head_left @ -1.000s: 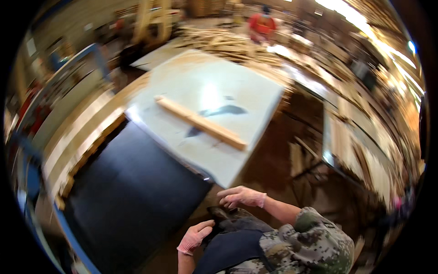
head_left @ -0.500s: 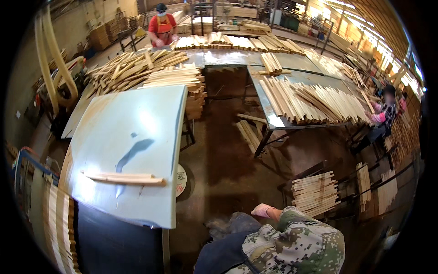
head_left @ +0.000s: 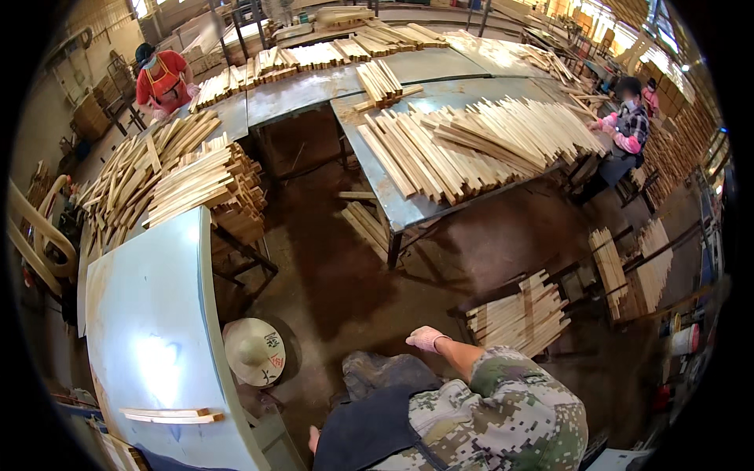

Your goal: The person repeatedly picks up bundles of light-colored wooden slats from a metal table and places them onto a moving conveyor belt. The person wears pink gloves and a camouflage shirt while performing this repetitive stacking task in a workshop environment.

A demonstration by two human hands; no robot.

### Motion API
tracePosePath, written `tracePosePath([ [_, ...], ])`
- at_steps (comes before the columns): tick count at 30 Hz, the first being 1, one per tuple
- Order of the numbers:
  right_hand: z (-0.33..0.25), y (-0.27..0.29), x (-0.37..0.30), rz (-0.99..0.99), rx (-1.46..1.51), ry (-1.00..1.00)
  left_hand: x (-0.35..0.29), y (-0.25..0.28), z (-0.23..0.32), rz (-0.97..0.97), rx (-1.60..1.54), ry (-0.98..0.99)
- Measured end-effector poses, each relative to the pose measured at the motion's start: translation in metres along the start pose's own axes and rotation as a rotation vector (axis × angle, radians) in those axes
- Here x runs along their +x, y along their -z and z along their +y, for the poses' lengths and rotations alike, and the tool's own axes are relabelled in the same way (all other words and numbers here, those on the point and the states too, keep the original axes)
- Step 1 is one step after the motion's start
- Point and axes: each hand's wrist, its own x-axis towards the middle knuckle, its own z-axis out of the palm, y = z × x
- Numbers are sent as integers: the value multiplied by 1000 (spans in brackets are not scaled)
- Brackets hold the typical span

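Note:
My right hand [head_left: 426, 338], in a pale pink knitted glove, hangs in front of my body above the floor. Its fingers look curled together, and I see nothing in them. Only a small edge of my left hand [head_left: 314, 439] shows beside my dark apron [head_left: 369, 428]; its fingers are hidden. Left of me stands a pale, smooth-topped table [head_left: 149, 290], with a few wooden strips [head_left: 171, 416] lying near its close end. Between that table and my legs is a wide-brimmed pale hat [head_left: 253, 352]. Neither hand touches the wood.
Ahead, a metal-legged table [head_left: 408, 212] carries a row of wooden strips [head_left: 487, 145]. Loose strips [head_left: 149, 169] heap up at far left. A strip stack [head_left: 518, 314] sits low at right. Co-workers stand at the back left [head_left: 165, 82] and right [head_left: 624, 129].
My view has swung to the right, so the pale table sits farther left and the hat shows fully. An edge of my left hand has come into sight. My right arm reaches out slightly more.

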Motion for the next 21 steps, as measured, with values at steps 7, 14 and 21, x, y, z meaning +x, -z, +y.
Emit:
tracePosePath([
  [7, 16, 23, 41, 207, 338, 79, 35, -110, 124, -215, 156, -98],
  [14, 57, 15, 67, 237, 99, 231, 140, -186, 157, -218, 403, -87],
  [21, -19, 115, 71, 168, 1217, -586, 64, -246, 322, -354, 755, -45],
])
